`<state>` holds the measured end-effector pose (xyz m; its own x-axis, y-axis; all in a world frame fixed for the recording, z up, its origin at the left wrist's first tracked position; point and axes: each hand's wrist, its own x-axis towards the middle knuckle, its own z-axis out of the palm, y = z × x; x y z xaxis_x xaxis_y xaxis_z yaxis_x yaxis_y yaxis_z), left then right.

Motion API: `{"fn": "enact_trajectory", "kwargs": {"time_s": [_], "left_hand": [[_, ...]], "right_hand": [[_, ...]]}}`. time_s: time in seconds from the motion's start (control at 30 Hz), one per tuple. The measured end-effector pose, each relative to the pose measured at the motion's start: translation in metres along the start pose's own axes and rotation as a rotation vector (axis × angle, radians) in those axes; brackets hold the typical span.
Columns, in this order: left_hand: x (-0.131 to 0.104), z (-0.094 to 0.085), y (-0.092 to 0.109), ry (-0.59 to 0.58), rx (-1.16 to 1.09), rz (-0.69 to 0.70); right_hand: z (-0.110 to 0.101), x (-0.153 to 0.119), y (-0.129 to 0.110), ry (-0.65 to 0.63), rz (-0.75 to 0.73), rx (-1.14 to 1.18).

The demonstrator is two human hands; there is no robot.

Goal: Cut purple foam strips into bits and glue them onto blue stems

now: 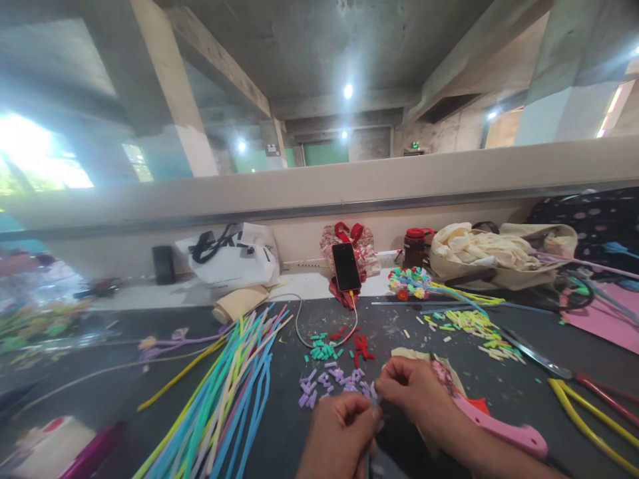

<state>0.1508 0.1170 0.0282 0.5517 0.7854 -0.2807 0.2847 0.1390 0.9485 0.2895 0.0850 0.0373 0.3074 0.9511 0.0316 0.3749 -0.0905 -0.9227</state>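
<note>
Close together at the front of the dark table are my left hand (344, 429) and my right hand (414, 389), both with fingers pinched. Whatever they hold between the fingertips is small and mostly hidden, and I cannot make it out. Just beyond the fingers lie scattered short purple pieces (324, 380). Behind these are small teal pieces (323, 349) and red pieces (363, 347). Partly behind my right forearm is a pink-handled tool (504, 426), its front end near a beige cloth or paper (452, 372). To the left of my left hand fans out a bundle of coloured pipe cleaners (219, 392).
A phone (346, 267) with a cable leans against a patterned bag at the back. Yellow-green pieces (469, 322), a bead-like colourful cluster (409, 283) and yellow-handled tool (589, 406) lie right. A white bag (234, 259) and red-lidded bottle (413, 249) stand along the wall.
</note>
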Motion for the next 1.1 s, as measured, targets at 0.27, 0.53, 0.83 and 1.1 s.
{"fn": "enact_trajectory", "kwargs": {"time_s": [0.27,0.53,0.83,1.1], "left_hand": [[0.003,-0.002,0.0,-0.043,-0.103,-0.016],[0.004,-0.004,0.001,-0.086,-0.21,-0.087],[0.003,-0.011,0.002,-0.203,-0.528,-0.084],[-0.007,-0.01,0.008,-0.23,-0.625,-0.029]], "right_hand": [[0.004,0.001,0.005,0.017,0.033,0.074],[0.005,0.004,0.012,-0.022,0.022,0.377],[-0.002,-0.002,-0.002,-0.052,0.017,0.602],[0.005,-0.003,0.006,-0.197,0.049,0.509]]}}
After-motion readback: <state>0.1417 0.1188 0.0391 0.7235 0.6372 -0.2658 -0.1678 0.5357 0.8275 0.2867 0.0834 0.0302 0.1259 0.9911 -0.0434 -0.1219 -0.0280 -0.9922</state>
